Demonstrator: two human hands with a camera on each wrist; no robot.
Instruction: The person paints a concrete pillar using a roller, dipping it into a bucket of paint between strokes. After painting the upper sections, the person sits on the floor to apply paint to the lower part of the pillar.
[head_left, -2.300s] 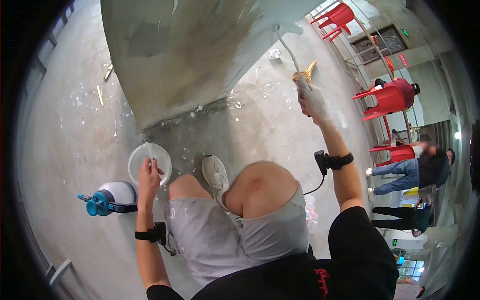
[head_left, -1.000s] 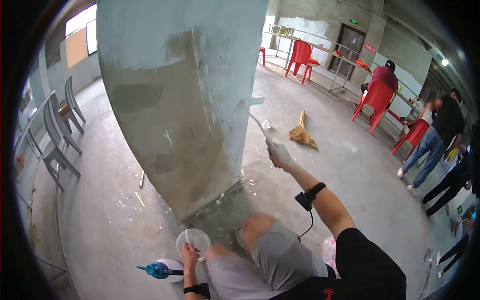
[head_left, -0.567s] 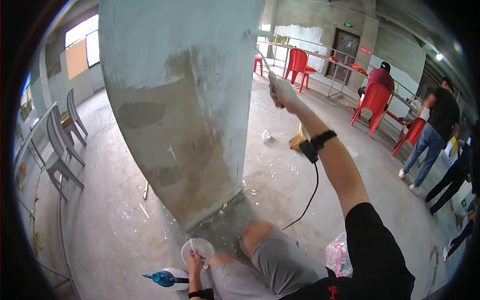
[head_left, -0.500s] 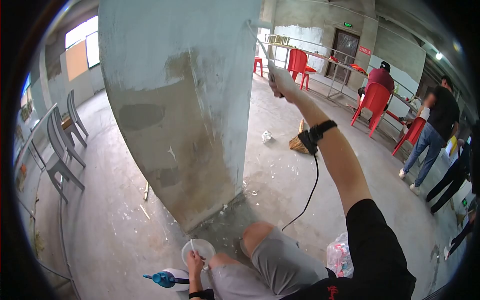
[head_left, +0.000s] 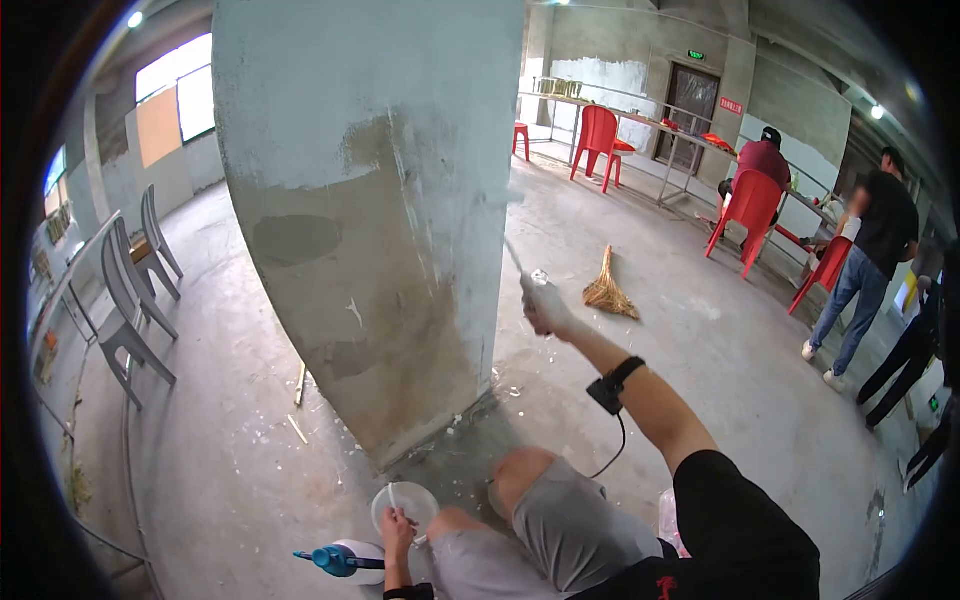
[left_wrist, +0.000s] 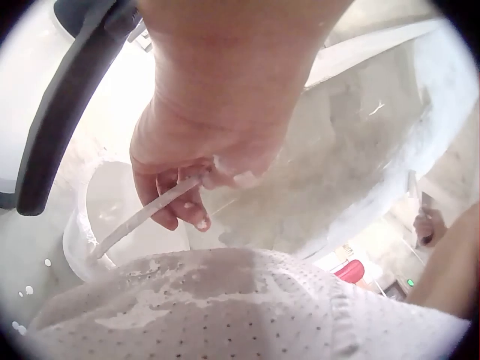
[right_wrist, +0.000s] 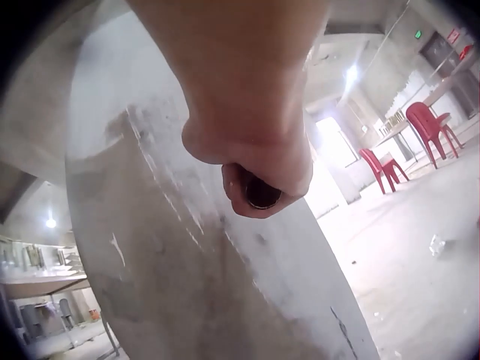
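My right hand [head_left: 545, 305] grips a paint roller [head_left: 497, 198] by its handle, whose dark hollow end [right_wrist: 264, 195] shows in the right wrist view. The roller head, blurred, is at the right edge of a concrete pillar [head_left: 320, 290]. Pale grey-blue paint covers the pillar's top and right side; lower down, the surface is bare and brownish with grey patches. Low by the knees, my left hand [head_left: 398, 528] holds the thin white handle [left_wrist: 150, 214] of a white bucket [left_wrist: 75, 244], fingers curled round it. White smears mark that hand.
A white bottle with a teal spray top [head_left: 335, 560] stands left of the bucket. A straw broom [head_left: 610, 290] and a crumpled white scrap [head_left: 540, 276] lie on the floor to the right. Grey chairs [head_left: 130, 330] line the left; red chairs [head_left: 750, 215] and people are at the right.
The head view has lifted from the floor to the pillar. The roller went up along the pillar's right edge, then came back down in the last half second. The left hand stays at the bucket.
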